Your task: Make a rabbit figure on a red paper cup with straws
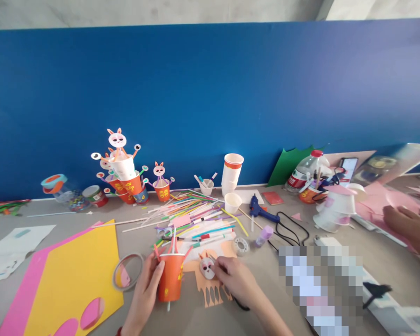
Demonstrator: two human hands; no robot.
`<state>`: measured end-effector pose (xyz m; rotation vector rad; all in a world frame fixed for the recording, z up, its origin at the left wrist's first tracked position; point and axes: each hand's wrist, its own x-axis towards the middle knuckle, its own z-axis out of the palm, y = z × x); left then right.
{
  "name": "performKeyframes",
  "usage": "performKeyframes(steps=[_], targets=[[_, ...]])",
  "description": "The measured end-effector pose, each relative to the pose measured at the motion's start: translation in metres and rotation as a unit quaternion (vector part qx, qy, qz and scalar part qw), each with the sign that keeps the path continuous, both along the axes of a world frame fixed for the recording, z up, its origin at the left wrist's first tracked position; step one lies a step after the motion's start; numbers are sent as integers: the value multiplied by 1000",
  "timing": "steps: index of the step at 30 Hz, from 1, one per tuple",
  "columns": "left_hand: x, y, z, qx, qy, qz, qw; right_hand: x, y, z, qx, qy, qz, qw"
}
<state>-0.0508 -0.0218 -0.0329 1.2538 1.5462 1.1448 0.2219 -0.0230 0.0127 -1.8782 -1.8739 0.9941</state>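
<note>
My left hand [146,284] is closed around the side of an orange paper cup [171,280]. Straws [175,240] stick out of its top, and a pale straw end pokes out below its base. With its fingers pinched, my right hand [236,277] grips the edge of a white paper rabbit face [207,268] with pink ears and dark eyes. The face is just right of the cup, apart from it, over a cut sheet of peach paper [210,291]. A tape ring [128,272] lies left of my left hand.
Finished rabbit cups [161,190] stand along the blue partition [203,102]. Straws and markers [210,235] pile up mid-table. A blue glue gun [262,212] with a black cord and a glue stick [264,236] lie to the right. Another person's hand [408,224] touches pink paper at far right.
</note>
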Motion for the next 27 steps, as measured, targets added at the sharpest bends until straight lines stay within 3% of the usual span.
performKeyframes(steps=[3, 8, 17, 20, 27], targets=[[0, 2, -4, -2, -2, 17, 1000, 3, -6, 2, 4, -36, 7, 999], [3, 4, -2, 5, -29, -5, 1000, 15, -4, 12, 65, -102, -32, 992], [-60, 12, 34, 69, -56, 216, 972, 39, -3, 9, 112, -77, -24, 990], [-56, 12, 38, 75, -74, 191, 976, 33, -3, 6, 140, -61, -12, 988], [-9, 4, 24, 21, -18, 38, 999, 34, -6, 3, 191, -63, -7, 980]])
